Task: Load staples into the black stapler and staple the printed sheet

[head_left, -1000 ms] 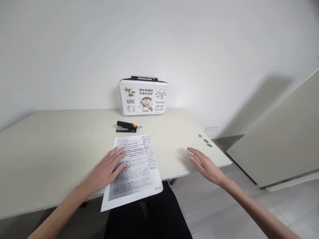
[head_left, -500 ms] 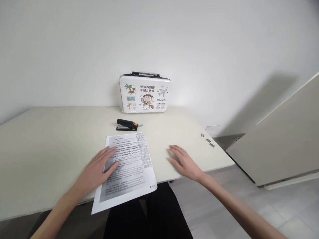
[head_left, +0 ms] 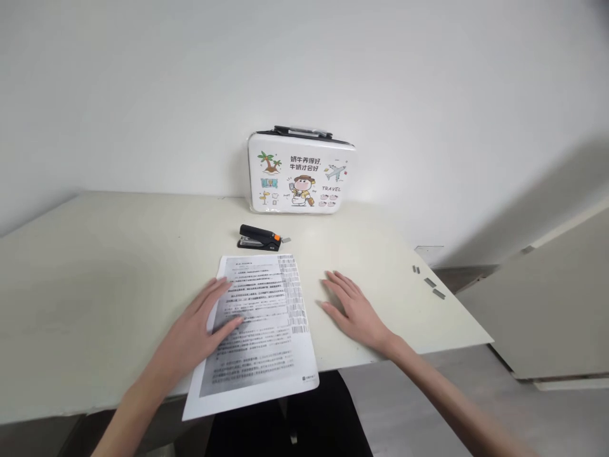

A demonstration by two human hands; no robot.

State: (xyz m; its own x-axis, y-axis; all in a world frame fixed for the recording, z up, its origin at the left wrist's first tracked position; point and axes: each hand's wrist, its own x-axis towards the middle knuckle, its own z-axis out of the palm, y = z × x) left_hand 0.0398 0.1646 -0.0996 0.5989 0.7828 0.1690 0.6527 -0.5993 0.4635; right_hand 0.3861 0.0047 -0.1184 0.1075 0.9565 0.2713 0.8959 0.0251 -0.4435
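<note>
A printed sheet of paper (head_left: 266, 343) lies at the table's front edge, its near end jutting out past that edge. My left hand (head_left: 197, 327) rests flat over the sheet's left side, fingers spread. To the right of the paper, my right hand (head_left: 354, 311) lies on the bare tabletop with its fingers stretched out and nothing held. Just beyond the sheet sits a black stapler (head_left: 259, 238) with an orange part, and a small strip of staples (head_left: 286, 240) is by its right end. Whether there is more than one sheet, I cannot tell.
Against the wall stands a white case (head_left: 302, 171) with cartoon prints and a black handle. Several short staple strips (head_left: 429, 282) lie near the right edge of the white table (head_left: 118, 266). A pale panel (head_left: 561, 304) stands on the floor at the right.
The view has turned left, so the table, case and stapler appear farther right. Relative to the table, my right hand is closer to the paper. My left hand stays on the sheet.
</note>
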